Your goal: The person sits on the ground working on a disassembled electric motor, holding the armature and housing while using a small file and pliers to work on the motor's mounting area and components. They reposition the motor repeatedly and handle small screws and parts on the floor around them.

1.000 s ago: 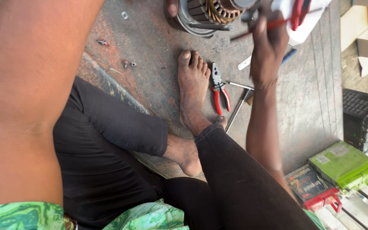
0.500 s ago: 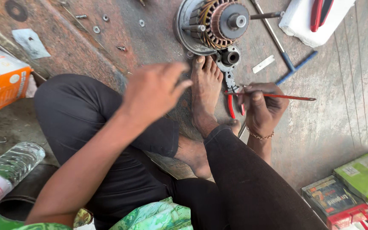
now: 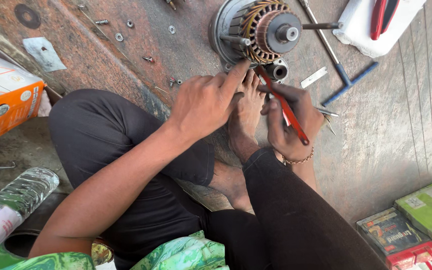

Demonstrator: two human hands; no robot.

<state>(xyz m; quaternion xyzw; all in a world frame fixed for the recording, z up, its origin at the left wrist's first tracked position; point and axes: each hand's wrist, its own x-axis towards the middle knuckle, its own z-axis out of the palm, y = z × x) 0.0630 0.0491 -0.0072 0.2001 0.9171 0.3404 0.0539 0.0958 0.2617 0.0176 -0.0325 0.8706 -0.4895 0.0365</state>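
I sit cross-legged on the floor, one bare foot (image 3: 246, 117) stretched toward a round motor stator (image 3: 258, 31) with copper windings and a central shaft. My left hand (image 3: 207, 102) reaches forward, its index finger touching the lower rim of the stator. My right hand (image 3: 288, 122) grips a thin red rod-like tool (image 3: 282, 105), whose tip points up at the stator's lower edge. A small metal bush (image 3: 277, 70) lies just below the stator, beside my right hand.
A blue-handled T-wrench (image 3: 338, 70) and a white cloth with a red tool (image 3: 373, 22) lie to the upper right. Loose screws and washers (image 3: 148, 59) are scattered upper left. An orange box (image 3: 3, 100), a plastic bottle (image 3: 11, 207) and green and red boxes (image 3: 416, 225) surround me.
My left hand has moved forward from above my knee to touch the stator. My right hand has swung the red tool from lying sideways to pointing up at the stator.
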